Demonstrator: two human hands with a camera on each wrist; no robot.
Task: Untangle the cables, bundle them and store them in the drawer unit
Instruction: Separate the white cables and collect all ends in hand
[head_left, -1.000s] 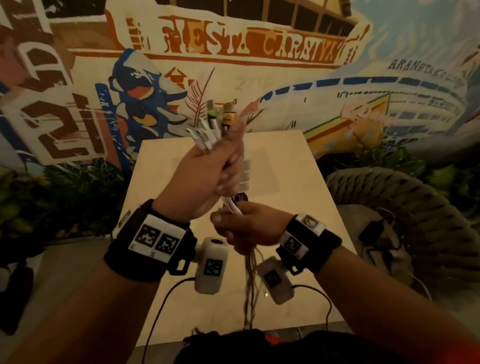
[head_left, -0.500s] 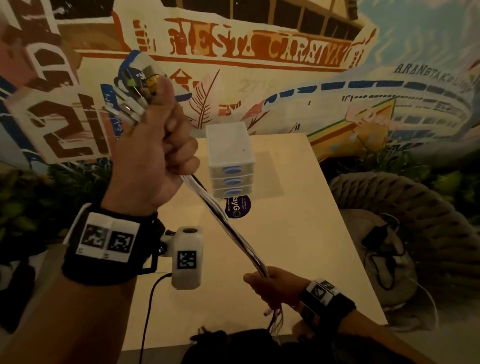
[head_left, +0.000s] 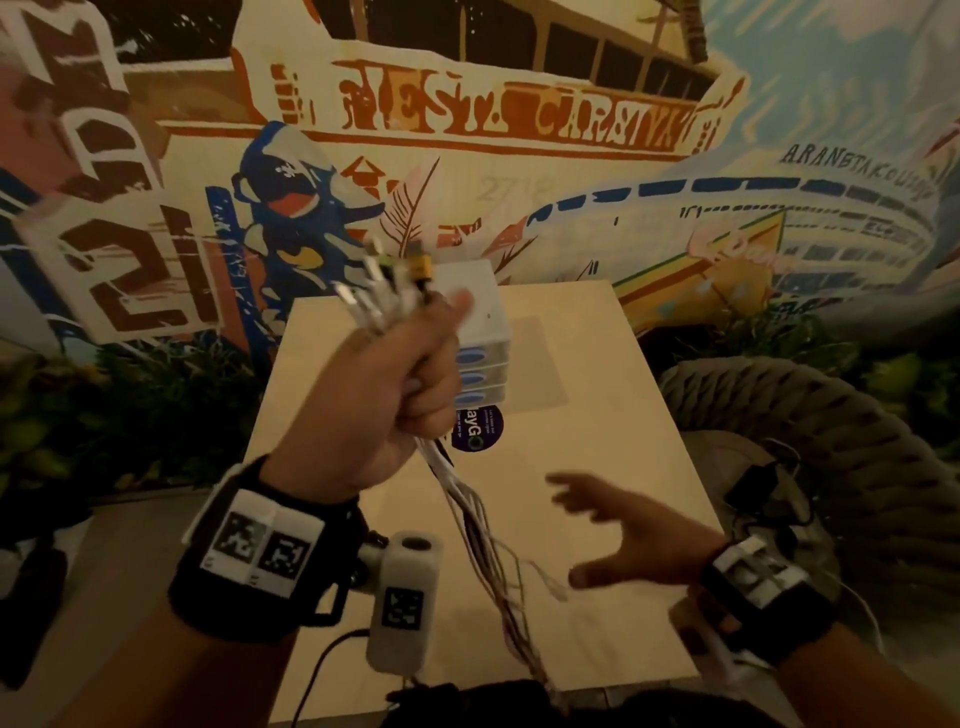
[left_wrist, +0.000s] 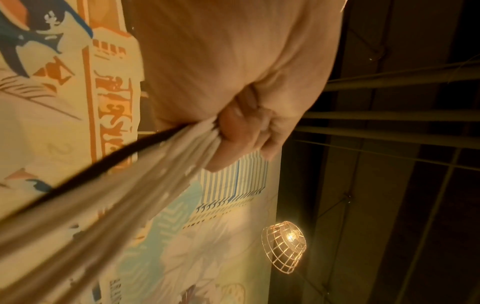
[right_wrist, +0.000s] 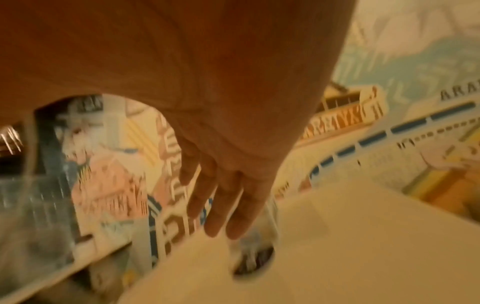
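Since half a second ago the right hand has let go of the cables and now hovers beside them with fingers spread, while the left hand has come back toward the middle, in front of the drawer unit.

From the head view, the left hand is fisted round the cables near their plug ends, which fan out above the thumb; the strands hang down loose from the fist toward the near edge of the table. The white drawer unit stands on the far part of the table, its three drawers closed, a round purple sticker just in front of it.

On the left wrist view, the fingers curl tightly round the pale cables, with one dark strand among them; a wire cage lamp glows beyond.

On the right wrist view, which is blurred, the right hand holds nothing, fingers straight and slightly apart above the table.
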